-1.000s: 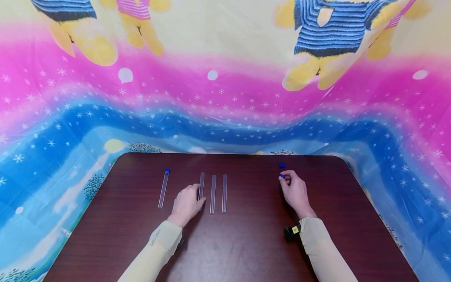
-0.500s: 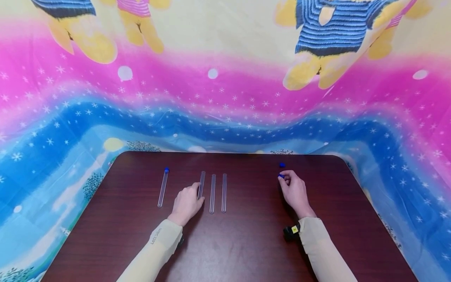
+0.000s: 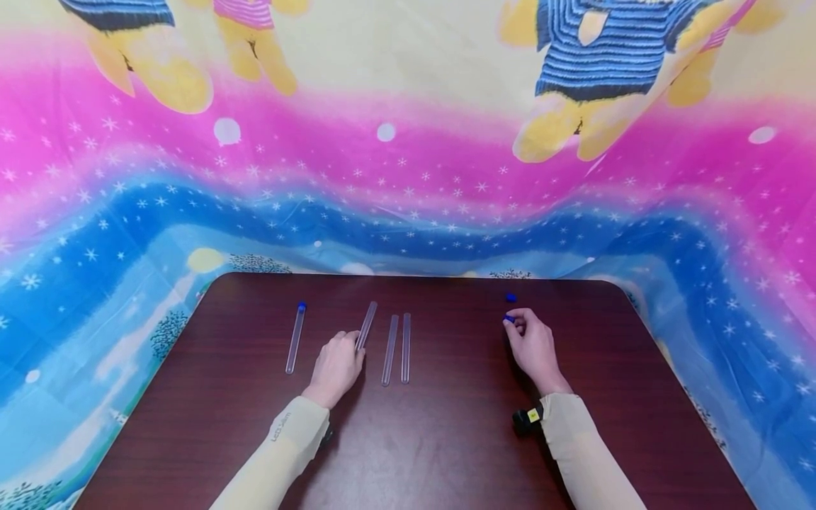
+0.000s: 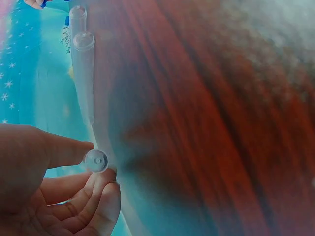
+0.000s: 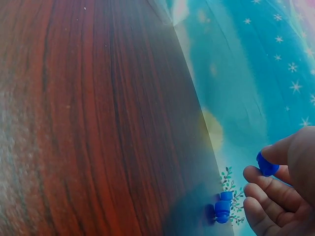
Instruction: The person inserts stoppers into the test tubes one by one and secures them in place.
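My left hand pinches a clear test tube between thumb and fingers, its far end leaning right. In the left wrist view, the rounded end of that test tube points at the camera. Just right of it lie two uncapped test tubes, one slightly slanted and one straight. Over the right side of the table, my right hand holds a small blue cap between thumb and forefinger. Beyond the fingertips, more blue caps sit close together on the table.
A test tube with a blue cap lies at the left of the dark wooden table. A printed cloth hangs right behind the table's far edge. A black wrist camera is strapped at the right cuff.
The left hand has closed on the test tube and tilted its far end right and away. The neighbouring test tube's far end has swung right too. My right hand stays put with the cap.
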`<action>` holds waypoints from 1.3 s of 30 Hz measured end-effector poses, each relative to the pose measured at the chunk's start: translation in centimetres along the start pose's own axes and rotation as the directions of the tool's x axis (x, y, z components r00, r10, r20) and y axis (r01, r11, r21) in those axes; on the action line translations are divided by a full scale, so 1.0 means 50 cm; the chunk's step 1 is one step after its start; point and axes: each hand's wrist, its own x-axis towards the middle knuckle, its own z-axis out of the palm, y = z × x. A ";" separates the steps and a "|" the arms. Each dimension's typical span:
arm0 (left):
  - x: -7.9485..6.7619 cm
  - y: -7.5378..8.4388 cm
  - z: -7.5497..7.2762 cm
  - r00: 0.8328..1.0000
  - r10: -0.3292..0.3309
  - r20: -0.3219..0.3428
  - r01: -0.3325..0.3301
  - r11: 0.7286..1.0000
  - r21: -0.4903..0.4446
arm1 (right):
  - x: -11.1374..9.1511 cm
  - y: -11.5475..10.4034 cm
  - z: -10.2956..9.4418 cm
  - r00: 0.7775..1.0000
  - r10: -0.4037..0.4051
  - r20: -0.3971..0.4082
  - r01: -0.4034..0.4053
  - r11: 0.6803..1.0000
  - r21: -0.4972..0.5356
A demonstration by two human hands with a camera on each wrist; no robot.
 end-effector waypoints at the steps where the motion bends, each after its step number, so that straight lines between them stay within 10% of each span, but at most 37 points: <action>1: 0.000 0.000 -0.001 1.000 0.001 -0.001 -0.001 1.000 0.000 | 0.000 0.000 0.001 1.000 0.003 0.000 -0.003 1.000 0.001; 39: 0.003 0.005 -0.010 0.995 0.004 -0.100 -0.006 1.000 -0.016 | 0.001 -0.003 0.008 0.997 -0.072 -0.035 0.072 0.997 -0.011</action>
